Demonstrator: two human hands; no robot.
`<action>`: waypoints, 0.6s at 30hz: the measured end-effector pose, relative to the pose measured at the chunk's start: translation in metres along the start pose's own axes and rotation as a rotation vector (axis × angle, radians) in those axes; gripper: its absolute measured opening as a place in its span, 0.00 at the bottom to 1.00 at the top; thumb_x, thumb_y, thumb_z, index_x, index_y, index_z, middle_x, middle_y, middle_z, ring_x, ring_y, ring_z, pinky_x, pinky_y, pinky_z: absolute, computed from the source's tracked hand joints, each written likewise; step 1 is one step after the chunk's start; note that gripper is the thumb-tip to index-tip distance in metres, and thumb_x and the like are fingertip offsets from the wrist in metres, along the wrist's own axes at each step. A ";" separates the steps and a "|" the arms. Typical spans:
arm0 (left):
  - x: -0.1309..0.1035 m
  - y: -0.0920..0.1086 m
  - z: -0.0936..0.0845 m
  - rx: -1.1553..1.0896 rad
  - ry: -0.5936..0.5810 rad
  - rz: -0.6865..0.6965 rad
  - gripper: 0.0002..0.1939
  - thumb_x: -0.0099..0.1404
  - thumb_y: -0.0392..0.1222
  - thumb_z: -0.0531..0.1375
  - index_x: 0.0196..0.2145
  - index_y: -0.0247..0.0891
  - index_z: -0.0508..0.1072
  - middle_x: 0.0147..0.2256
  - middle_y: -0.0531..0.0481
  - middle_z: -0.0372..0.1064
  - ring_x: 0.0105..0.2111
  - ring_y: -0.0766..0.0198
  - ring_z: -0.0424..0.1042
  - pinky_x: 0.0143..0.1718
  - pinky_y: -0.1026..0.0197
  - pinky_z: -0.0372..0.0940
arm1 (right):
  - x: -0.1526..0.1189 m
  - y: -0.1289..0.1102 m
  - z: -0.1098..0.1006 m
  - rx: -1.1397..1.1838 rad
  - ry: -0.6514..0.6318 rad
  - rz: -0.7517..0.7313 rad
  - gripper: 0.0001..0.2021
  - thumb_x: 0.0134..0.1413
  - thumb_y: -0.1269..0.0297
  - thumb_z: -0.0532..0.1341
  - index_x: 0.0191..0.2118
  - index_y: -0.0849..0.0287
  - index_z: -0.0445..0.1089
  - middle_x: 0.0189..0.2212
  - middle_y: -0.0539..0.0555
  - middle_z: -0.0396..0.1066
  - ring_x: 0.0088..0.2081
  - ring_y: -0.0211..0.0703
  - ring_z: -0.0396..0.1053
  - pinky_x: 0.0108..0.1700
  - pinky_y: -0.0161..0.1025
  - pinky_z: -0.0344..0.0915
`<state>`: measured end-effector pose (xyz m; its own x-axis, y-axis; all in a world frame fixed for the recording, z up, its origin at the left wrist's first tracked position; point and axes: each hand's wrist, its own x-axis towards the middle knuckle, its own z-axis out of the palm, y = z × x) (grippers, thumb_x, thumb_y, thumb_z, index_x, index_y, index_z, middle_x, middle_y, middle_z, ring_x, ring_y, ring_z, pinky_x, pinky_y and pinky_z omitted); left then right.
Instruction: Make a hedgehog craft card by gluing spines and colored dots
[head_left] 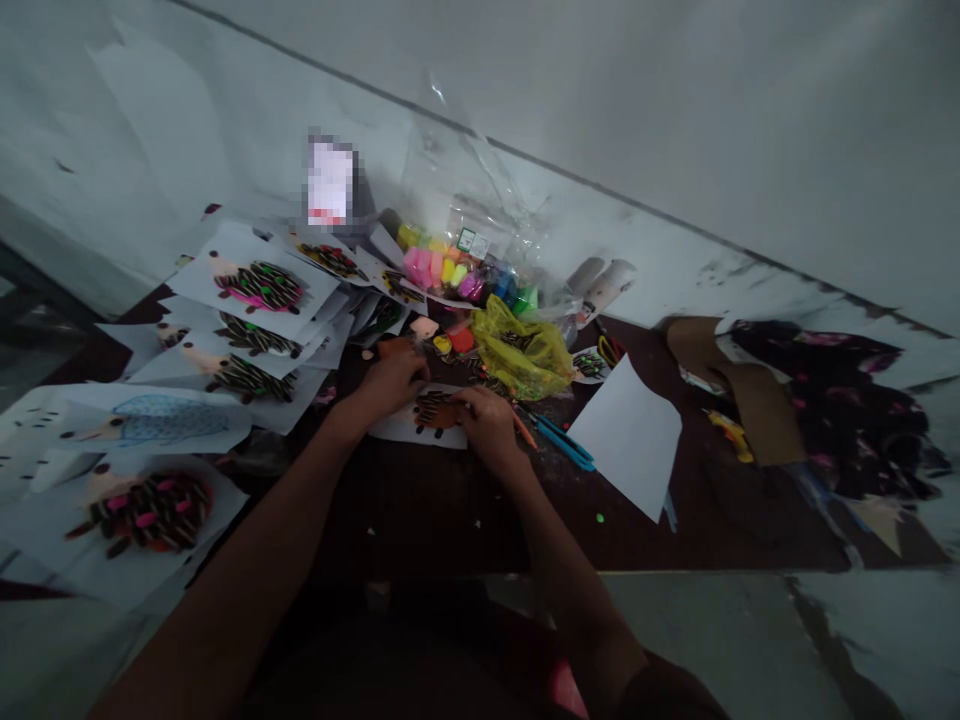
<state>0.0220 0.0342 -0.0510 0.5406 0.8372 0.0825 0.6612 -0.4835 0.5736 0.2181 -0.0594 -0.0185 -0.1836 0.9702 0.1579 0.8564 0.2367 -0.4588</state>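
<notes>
A small sheet of white paper [409, 432] lies between my hands, bearing a hedgehog figure [433, 410] of brown clay with striped seeds pressed into its back. My left hand [391, 380] rests at the sheet's upper left, fingers curled together; what they hold, if anything, is hidden. At the figure's right side, my right hand [491, 422] has thumb and fingertips pinched close to the clay, and anything between them is too small to make out. Loose striped seeds [487, 378] lie just beyond, beside a crumpled yellow plastic bag [521, 350]. Red clay [461, 340] sits behind the sheet.
Sheets with finished-looking seed hedgehogs [259, 285] are piled at left. A clear bag of coloured clay [457, 270] and a lit phone [330, 180] stand against the wall. Rightward lie a blue long-handled tool [562, 442], blank paper [630, 435], brown card [765, 400] and dark floral cloth [847, 410].
</notes>
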 end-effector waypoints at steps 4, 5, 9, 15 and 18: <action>0.000 0.002 -0.001 -0.003 0.008 -0.003 0.08 0.62 0.35 0.57 0.34 0.38 0.77 0.38 0.43 0.75 0.42 0.53 0.73 0.44 0.55 0.67 | 0.001 -0.003 0.000 -0.084 -0.030 -0.004 0.13 0.63 0.75 0.59 0.45 0.57 0.80 0.40 0.56 0.78 0.42 0.45 0.74 0.46 0.37 0.67; -0.001 0.002 -0.001 -0.001 0.005 0.002 0.08 0.62 0.35 0.57 0.34 0.37 0.77 0.38 0.43 0.75 0.43 0.53 0.73 0.44 0.55 0.67 | 0.000 -0.003 0.000 -0.104 -0.035 -0.006 0.12 0.63 0.74 0.59 0.45 0.57 0.80 0.40 0.57 0.77 0.42 0.45 0.73 0.45 0.37 0.66; 0.000 0.003 -0.002 0.014 -0.008 -0.007 0.08 0.63 0.35 0.57 0.35 0.37 0.77 0.39 0.43 0.75 0.43 0.52 0.73 0.44 0.54 0.67 | 0.001 -0.006 0.002 -0.180 -0.045 -0.016 0.12 0.66 0.73 0.58 0.44 0.58 0.80 0.39 0.57 0.76 0.41 0.45 0.72 0.43 0.36 0.65; 0.000 0.004 -0.002 0.008 -0.010 -0.005 0.08 0.63 0.35 0.57 0.34 0.37 0.76 0.39 0.43 0.75 0.43 0.54 0.73 0.44 0.55 0.67 | 0.003 -0.007 0.004 -0.261 -0.041 -0.048 0.12 0.66 0.73 0.58 0.43 0.57 0.80 0.36 0.55 0.73 0.38 0.43 0.69 0.40 0.35 0.62; -0.001 0.004 -0.002 0.003 -0.001 -0.009 0.08 0.62 0.34 0.57 0.34 0.38 0.77 0.39 0.44 0.74 0.43 0.54 0.73 0.44 0.56 0.67 | 0.004 -0.008 0.005 -0.277 -0.061 -0.047 0.11 0.66 0.72 0.59 0.44 0.57 0.79 0.35 0.55 0.72 0.37 0.43 0.67 0.40 0.35 0.61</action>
<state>0.0235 0.0319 -0.0474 0.5355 0.8411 0.0767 0.6674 -0.4771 0.5718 0.2079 -0.0567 -0.0186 -0.2473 0.9619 0.1163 0.9440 0.2663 -0.1946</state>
